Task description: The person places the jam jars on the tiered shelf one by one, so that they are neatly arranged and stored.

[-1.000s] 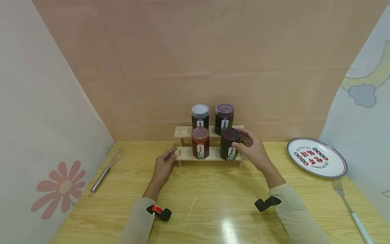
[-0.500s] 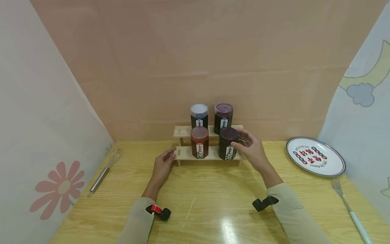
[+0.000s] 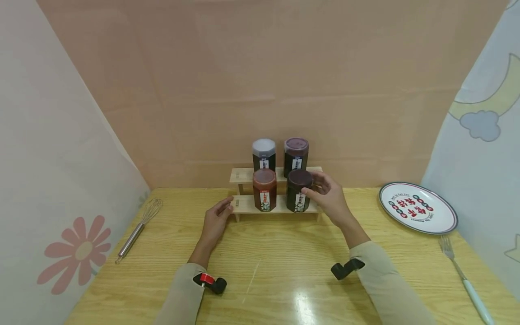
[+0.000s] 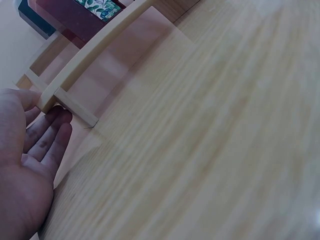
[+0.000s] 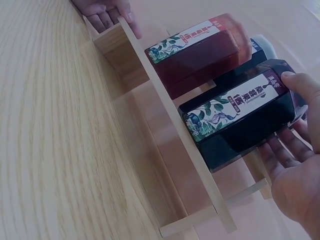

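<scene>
My right hand (image 3: pixel 330 201) holds a dark jar (image 5: pixel 240 112) near its lid, thumb on the front and fingers round the far side. The jar stands on the lower step of a two-tier wooden rack (image 3: pixel 245 204), at the right. Beside it on that step is a reddish-brown jar (image 3: pixel 265 192), a narrow gap between them. On the upper step are a white-lidded jar (image 3: pixel 264 151) and a purple-lidded jar (image 3: pixel 296 155), both partly hidden by the front ones. My left hand (image 3: pixel 215 223) grips the lower step's left end, some fingers below the board (image 4: pixel 75 65).
A whisk (image 3: pixel 138 230) lies at the table's left. At the right are an oval plate (image 3: pixel 448 221) with red lettering and a fork (image 3: pixel 467 280) with a pale handle. An orange-beige backdrop (image 3: pixel 203 113) rises behind the rack.
The right hand has shifted the dark jar a little left along the lower step, closer to the reddish-brown jar. The left hand stays at the rack's end.
</scene>
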Available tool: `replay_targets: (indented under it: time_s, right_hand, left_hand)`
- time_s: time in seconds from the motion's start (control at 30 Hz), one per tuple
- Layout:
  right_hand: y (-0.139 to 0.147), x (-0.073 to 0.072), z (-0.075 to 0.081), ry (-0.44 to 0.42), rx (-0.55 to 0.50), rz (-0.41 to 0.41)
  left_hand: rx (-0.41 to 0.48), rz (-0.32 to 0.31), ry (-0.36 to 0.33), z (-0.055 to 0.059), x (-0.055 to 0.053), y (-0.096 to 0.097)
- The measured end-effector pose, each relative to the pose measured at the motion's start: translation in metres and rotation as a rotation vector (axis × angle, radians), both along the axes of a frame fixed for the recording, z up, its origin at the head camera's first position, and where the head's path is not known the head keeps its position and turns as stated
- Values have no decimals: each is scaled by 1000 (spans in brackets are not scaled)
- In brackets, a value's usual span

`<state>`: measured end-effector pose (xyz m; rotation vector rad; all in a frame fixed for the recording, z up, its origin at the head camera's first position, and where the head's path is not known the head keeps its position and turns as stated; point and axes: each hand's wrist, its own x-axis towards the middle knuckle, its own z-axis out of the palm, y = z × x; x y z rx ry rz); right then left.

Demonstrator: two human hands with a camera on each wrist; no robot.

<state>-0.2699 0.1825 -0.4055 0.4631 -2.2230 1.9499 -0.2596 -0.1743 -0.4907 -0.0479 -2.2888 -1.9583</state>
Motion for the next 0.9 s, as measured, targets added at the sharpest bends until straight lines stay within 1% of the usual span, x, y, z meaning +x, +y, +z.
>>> replay_targets:
  time_s: [0.2, 0.5, 0.73, 0.9]
  right_hand:
    - [-2, -1, 1, 0, -1, -7]
    - [-3, -2, 1, -17, 11, -21]
    - [-4, -5, -1, 5, 26, -36]
    - [-4, -5, -3, 2, 34, -34]
  left_hand:
    - [18, 0, 4, 0, -2, 0]
    - [7, 9, 14, 0, 0, 2]
    - [28, -7, 13, 0, -1, 2]
    - [25, 3, 8, 1, 1, 2]
